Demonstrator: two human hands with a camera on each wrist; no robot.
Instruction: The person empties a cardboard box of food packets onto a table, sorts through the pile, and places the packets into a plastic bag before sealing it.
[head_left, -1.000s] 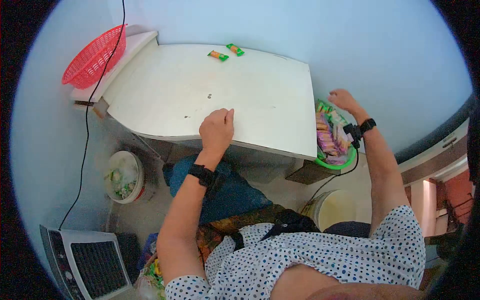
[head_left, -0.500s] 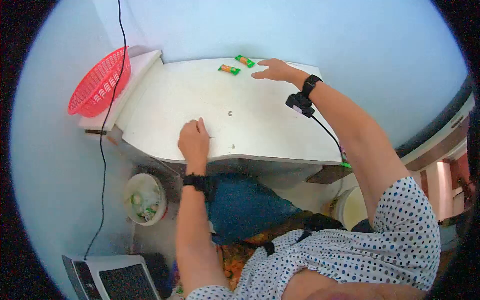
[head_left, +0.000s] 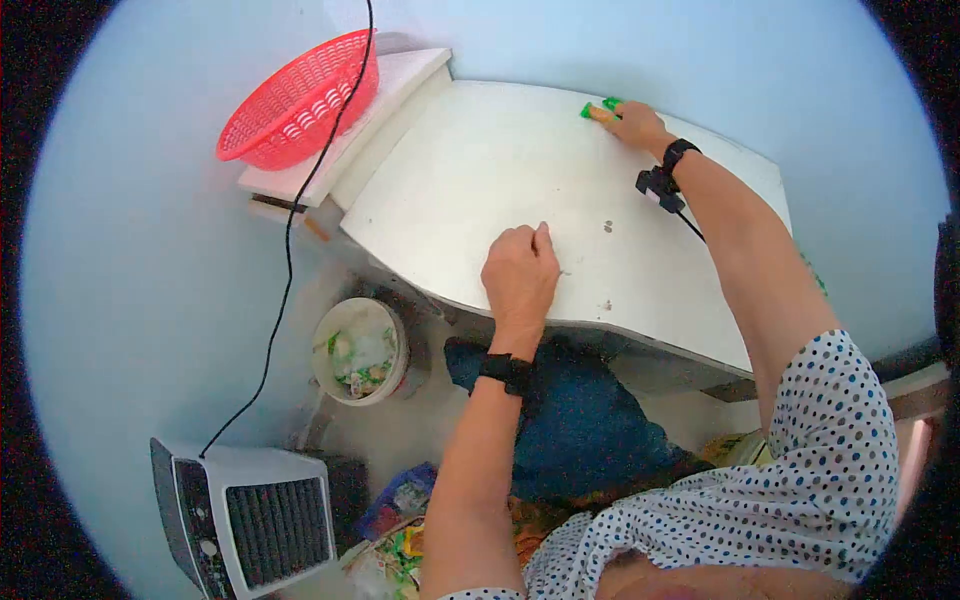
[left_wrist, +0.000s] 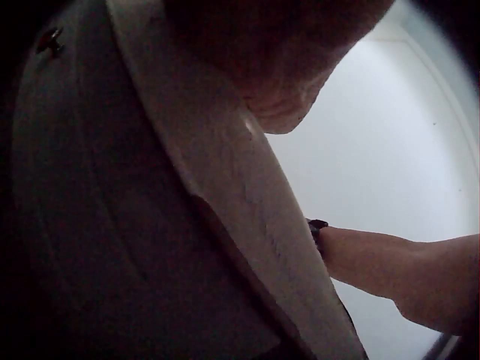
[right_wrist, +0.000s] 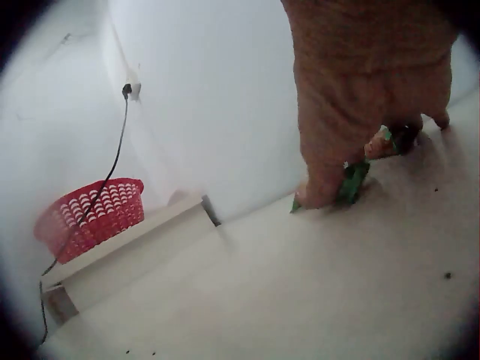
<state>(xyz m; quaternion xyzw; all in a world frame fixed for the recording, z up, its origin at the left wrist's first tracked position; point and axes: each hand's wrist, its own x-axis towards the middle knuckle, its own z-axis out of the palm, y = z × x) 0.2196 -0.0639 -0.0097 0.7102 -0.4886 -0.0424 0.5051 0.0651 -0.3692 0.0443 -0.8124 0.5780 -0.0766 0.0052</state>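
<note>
My right hand [head_left: 625, 122] reaches to the far edge of the white table [head_left: 470, 170], its fingers curled over two green-and-orange candy packets [head_left: 592, 110]. In the right wrist view the thumb and fingers press down on the green wrappers [right_wrist: 354, 180]. Near the table's front edge my left hand [head_left: 520, 270] rests as a fist, with nothing seen in it. The left wrist view shows only the heel of that hand [left_wrist: 285, 82], the table edge [left_wrist: 225, 195] and my right forearm [left_wrist: 397, 274].
A red mesh basket [head_left: 300, 95] sits on a shelf left of the table, with a black cable [head_left: 290, 230] hanging past it. On the floor below stand a white bucket of rubbish [head_left: 360, 350] and a grey heater [head_left: 245, 510].
My right hand moved from a tub of packets at the table's right side across to the two packets at the far edge and closed over them. The left hand stayed put.
</note>
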